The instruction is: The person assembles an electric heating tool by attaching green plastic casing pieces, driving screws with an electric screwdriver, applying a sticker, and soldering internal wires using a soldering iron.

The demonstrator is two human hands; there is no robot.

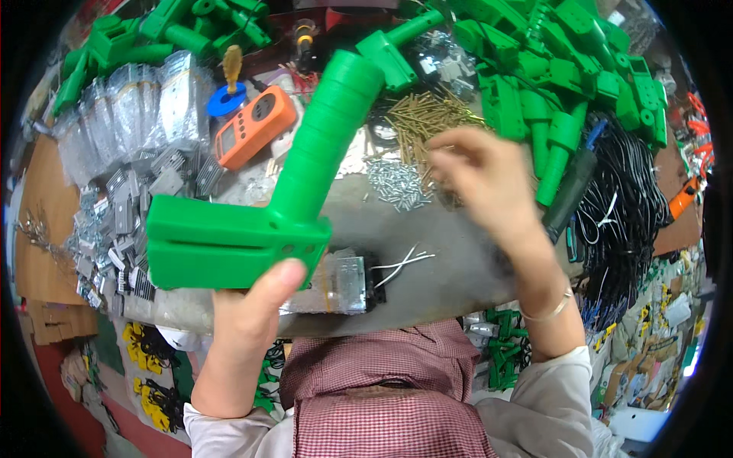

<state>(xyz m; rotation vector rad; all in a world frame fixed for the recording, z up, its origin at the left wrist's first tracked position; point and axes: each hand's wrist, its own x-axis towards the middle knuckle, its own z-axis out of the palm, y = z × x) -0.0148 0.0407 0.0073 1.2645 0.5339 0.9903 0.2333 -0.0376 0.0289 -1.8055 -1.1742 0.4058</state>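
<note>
Housing (252,229): a green moulded plastic shell, L-shaped, with a flat blocky base and a long ribbed handle rising toward the upper right, held above the grey worktable (450,259). The left hand (248,309) is closed on the lower edge of the base, thumb pressed up against the front face near two small holes; the fingers behind are hidden. The right hand (485,179) is over the heap of brass screws (427,122), fingers curled downward; motion blur prevents saying whether it has pinched anything. Judgement: the shell looks light and stiff, hollow plastic with a smooth surface that could slip, so the blocky base or the ribbed handle offer the surest hold; the long handle would lever against a grip taken only at the base edge. A silver metal block (340,282) with white wires lies on the table just below the shell. Nearby: a pile of small silver screws (397,185), an orange meter (253,126), bagged metal parts (145,99) and more green shells (557,69).
</note>
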